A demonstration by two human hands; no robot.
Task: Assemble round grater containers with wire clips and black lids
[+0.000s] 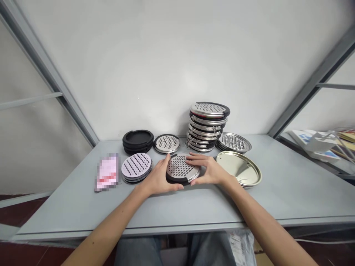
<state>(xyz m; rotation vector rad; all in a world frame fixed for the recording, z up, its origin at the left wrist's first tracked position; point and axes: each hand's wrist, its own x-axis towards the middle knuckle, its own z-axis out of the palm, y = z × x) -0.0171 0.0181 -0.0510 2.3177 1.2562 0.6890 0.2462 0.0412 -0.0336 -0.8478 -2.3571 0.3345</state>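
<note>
A round metal grater (183, 166) with rows of slots lies between my hands near the middle of the table, a black rim round part of its edge. My left hand (159, 177) grips its left side, thumb low along the front. From the right, my right hand (206, 168) lays its fingers over the top face and its thumb at the front edge. Just behind is another slotted disc (167, 143) in a black rim. Left of my left hand sits a pile of pale grater discs (136, 165). Shiny metal lids or trays (235, 168) lie beside my right wrist.
A tall stack of rimmed graters (208, 127) with wire clips stands against the wall. Black rings or bases (138, 138) are piled at back left, coarse grater discs (235, 142) at back right. A blurred pink phone-shaped item (107, 171) lies at left. Grey frame posts (74, 111) flank the table.
</note>
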